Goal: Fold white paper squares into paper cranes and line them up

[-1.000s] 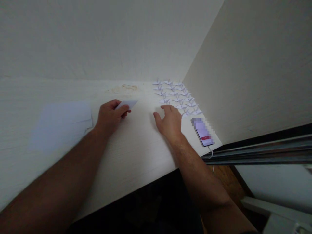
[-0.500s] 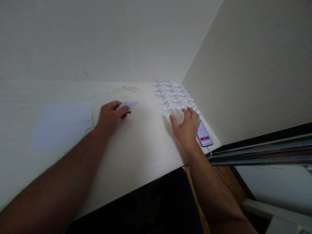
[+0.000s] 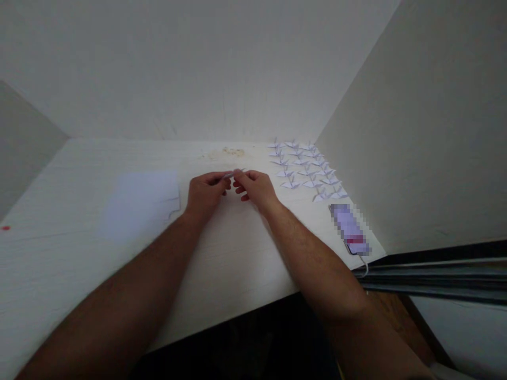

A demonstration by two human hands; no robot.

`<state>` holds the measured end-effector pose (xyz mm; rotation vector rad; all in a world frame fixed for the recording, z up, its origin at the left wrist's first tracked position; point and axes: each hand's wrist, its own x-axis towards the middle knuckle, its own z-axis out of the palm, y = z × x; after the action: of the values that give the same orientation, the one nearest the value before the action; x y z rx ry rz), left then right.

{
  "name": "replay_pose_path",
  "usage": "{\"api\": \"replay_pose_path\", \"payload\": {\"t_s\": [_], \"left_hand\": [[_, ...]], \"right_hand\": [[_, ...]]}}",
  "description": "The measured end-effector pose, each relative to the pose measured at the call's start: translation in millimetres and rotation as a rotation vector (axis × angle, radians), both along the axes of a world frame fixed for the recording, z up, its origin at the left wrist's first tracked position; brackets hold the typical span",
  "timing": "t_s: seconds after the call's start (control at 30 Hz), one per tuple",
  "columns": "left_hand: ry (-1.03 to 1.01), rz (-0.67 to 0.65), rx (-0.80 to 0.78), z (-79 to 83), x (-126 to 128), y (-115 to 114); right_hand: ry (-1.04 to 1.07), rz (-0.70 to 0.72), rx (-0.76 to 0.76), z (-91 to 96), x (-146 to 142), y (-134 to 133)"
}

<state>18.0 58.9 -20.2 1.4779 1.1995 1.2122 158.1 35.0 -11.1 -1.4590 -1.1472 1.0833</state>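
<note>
Your left hand (image 3: 206, 193) and right hand (image 3: 259, 190) pinch the paper (image 3: 228, 175), seemingly for folding; the next move likely needs precise alignment

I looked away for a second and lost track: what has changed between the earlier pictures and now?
The right hand has moved left, away from the paper cranes and phone, and now pinches the folded paper, which shows nearly edge-on rather than its flat face. The left hand still holds it; the cranes, phone and white sheets stayed put.
</note>
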Motion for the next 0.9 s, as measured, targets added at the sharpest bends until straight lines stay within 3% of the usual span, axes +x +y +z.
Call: {"api": "replay_pose_path", "payload": {"t_s": [0.17,0.3,0.5,0.77,0.9], "left_hand": [[-0.045,-0.021,-0.007,-3.2,-0.2,-0.5],[-0.133,-0.05,-0.029,-5.7,0.0,0.5],[-0.139,-0.067,-0.074,-8.3,-1.0,2.4],[-0.071,-0.065,-0.013,-15.7,-2.1,4.8],[-0.158,-0.028,-0.038,-17.2,-2.5,6.3]], "right_hand": [[-0.044,-0.172,-0.005,-9.1,-8.5,10.0],[-0.057,-0.097,0.092,-16.8,1.7,7.8],[0.034,-0.052,0.115,-19.0,9.9,8.7],[-0.121,0.014,0.093,-22.5,8.1,7.8],[-0.002,-0.037,0.157,-23.6,5.7,8.1]]}}
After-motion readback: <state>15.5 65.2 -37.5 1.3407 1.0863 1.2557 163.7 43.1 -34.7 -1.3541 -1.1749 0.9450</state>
